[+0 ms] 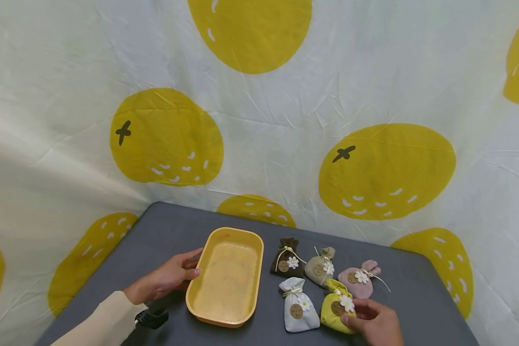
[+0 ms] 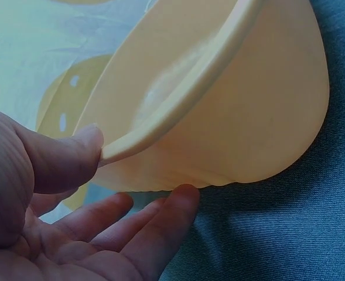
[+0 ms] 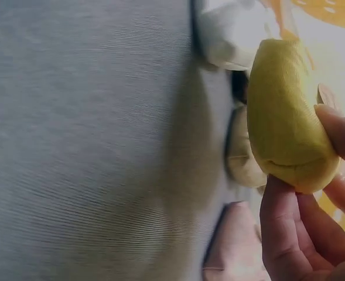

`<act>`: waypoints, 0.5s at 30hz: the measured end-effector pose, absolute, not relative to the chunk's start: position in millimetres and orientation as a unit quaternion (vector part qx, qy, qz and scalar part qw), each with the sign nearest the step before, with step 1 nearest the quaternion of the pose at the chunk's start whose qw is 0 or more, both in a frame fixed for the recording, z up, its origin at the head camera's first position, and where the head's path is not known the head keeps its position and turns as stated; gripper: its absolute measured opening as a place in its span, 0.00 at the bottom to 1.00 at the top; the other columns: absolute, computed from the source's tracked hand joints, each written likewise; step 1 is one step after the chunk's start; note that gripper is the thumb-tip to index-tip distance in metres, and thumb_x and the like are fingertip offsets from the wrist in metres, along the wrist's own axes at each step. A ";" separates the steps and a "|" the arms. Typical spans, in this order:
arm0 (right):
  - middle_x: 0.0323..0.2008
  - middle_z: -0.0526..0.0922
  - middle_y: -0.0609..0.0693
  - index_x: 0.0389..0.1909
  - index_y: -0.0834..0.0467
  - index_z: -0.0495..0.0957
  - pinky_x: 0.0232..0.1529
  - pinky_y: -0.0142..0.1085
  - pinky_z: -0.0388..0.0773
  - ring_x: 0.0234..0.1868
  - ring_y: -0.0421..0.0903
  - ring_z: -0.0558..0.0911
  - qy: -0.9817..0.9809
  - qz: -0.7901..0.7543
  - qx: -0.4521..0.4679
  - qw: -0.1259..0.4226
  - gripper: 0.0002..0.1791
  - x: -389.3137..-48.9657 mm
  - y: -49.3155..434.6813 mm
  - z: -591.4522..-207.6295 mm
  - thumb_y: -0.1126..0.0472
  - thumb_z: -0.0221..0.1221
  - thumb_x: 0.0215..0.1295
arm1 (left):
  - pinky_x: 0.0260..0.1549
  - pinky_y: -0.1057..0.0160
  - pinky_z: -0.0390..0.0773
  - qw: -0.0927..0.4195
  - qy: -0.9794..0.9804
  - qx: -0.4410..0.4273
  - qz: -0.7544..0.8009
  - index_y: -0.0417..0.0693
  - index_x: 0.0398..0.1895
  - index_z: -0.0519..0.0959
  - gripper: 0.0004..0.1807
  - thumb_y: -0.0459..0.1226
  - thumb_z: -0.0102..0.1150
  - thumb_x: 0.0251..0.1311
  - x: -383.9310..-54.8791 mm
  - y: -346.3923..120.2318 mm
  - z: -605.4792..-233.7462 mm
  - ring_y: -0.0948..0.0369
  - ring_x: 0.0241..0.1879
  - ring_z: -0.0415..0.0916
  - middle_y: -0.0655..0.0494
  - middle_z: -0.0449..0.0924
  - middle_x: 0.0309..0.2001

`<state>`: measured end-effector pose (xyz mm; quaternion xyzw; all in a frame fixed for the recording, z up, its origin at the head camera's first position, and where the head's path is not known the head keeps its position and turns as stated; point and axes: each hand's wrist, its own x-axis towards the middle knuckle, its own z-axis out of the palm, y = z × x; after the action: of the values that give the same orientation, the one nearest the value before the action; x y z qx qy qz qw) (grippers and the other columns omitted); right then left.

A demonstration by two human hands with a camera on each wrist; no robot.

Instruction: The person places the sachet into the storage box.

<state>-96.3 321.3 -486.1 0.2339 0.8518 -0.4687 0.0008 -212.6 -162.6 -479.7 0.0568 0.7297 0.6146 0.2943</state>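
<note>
In the head view my left hand is at the left side of an empty yellow plastic tray. Its thumb presses on the rim while the fingers reach below the outer wall. My right hand pinches a yellow drawstring sachet between thumb and fingers. This sachet bears a white flower and a round brown label; in the right wrist view it is raised off the grey cloth. Just left of it lies a white sachet, and a pink sachet lies behind.
Farther back lie a dark brown sachet and a beige sachet, both tied with cord. Everything is on a grey cloth-covered table. A white curtain with large yellow fruit prints hangs around the table's far edges.
</note>
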 end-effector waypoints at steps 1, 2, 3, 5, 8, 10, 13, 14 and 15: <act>0.36 0.92 0.54 0.50 0.69 0.86 0.33 0.32 0.83 0.34 0.40 0.86 0.854 -0.466 0.230 -0.004 0.32 -97.0 320.4 -483.1 0.61 0.83 0.43 | 0.52 0.43 0.85 0.294 0.730 0.056 0.615 0.42 0.85 0.45 0.40 0.30 0.51 0.78 -212.4 -163.4 -479.2 0.39 0.64 0.79 0.27 0.56 0.78; 0.36 0.92 0.54 0.49 0.69 0.86 0.33 0.31 0.83 0.33 0.38 0.86 0.858 -0.464 0.221 -0.011 0.30 -97.5 319.6 -480.3 0.62 0.83 0.44 | 0.52 0.43 0.85 0.294 0.730 0.055 0.615 0.42 0.85 0.45 0.40 0.30 0.51 0.78 -212.4 -164.1 -478.9 0.39 0.64 0.79 0.27 0.56 0.78; 0.36 0.92 0.55 0.49 0.70 0.87 0.33 0.31 0.83 0.32 0.37 0.87 0.860 -0.465 0.211 -0.017 0.28 -98.2 318.7 -477.5 0.63 0.82 0.45 | 0.52 0.43 0.85 0.293 0.730 0.054 0.615 0.42 0.85 0.45 0.40 0.30 0.51 0.77 -212.3 -164.7 -478.7 0.39 0.64 0.79 0.27 0.56 0.78; 0.37 0.92 0.56 0.48 0.70 0.87 0.33 0.30 0.84 0.31 0.35 0.87 0.860 -0.468 0.201 -0.028 0.27 -99.7 316.4 -471.8 0.64 0.81 0.46 | 0.52 0.43 0.85 0.293 0.729 0.053 0.617 0.42 0.85 0.45 0.40 0.30 0.51 0.77 -212.0 -165.9 -478.4 0.39 0.64 0.79 0.27 0.56 0.78; 0.38 0.92 0.57 0.49 0.71 0.86 0.34 0.30 0.85 0.32 0.35 0.87 0.852 -0.486 0.194 -0.036 0.28 -102.7 311.8 -463.5 0.66 0.81 0.45 | 0.52 0.43 0.85 0.295 0.727 0.053 0.617 0.42 0.85 0.45 0.40 0.30 0.51 0.77 -211.7 -167.1 -478.0 0.39 0.65 0.79 0.27 0.56 0.78; 0.39 0.93 0.56 0.50 0.71 0.86 0.35 0.30 0.85 0.32 0.34 0.87 0.844 -0.496 0.199 -0.038 0.29 -104.4 308.5 -457.6 0.67 0.82 0.44 | 0.52 0.42 0.85 0.298 0.727 0.053 0.617 0.42 0.85 0.45 0.40 0.30 0.52 0.77 -212.0 -166.7 -478.0 0.38 0.65 0.78 0.27 0.56 0.79; 0.38 0.93 0.54 0.50 0.70 0.86 0.35 0.31 0.86 0.32 0.34 0.88 0.838 -0.508 0.193 -0.043 0.28 -106.9 304.4 -450.2 0.67 0.81 0.45 | 0.52 0.41 0.84 0.303 0.727 0.046 0.615 0.43 0.85 0.46 0.40 0.30 0.52 0.77 -213.5 -165.1 -478.6 0.38 0.67 0.76 0.28 0.56 0.79; 0.38 0.93 0.54 0.51 0.70 0.86 0.35 0.32 0.86 0.32 0.34 0.88 0.835 -0.514 0.192 -0.044 0.28 -107.8 302.9 -447.6 0.68 0.81 0.46 | 0.52 0.41 0.84 0.304 0.727 0.043 0.614 0.44 0.86 0.46 0.40 0.30 0.52 0.77 -213.9 -164.5 -478.7 0.38 0.67 0.76 0.29 0.56 0.79; 0.38 0.93 0.54 0.51 0.71 0.86 0.35 0.32 0.86 0.32 0.35 0.88 0.833 -0.519 0.187 -0.047 0.28 -109.1 301.5 -445.5 0.68 0.80 0.47 | 0.52 0.41 0.84 0.305 0.728 0.041 0.613 0.44 0.86 0.46 0.40 0.30 0.52 0.77 -214.1 -164.2 -478.7 0.38 0.68 0.75 0.29 0.56 0.79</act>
<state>-109.1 301.5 -445.5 0.1874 0.8329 -0.5185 -0.0474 -214.1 -164.2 -478.7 0.0409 0.7280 0.6129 0.3046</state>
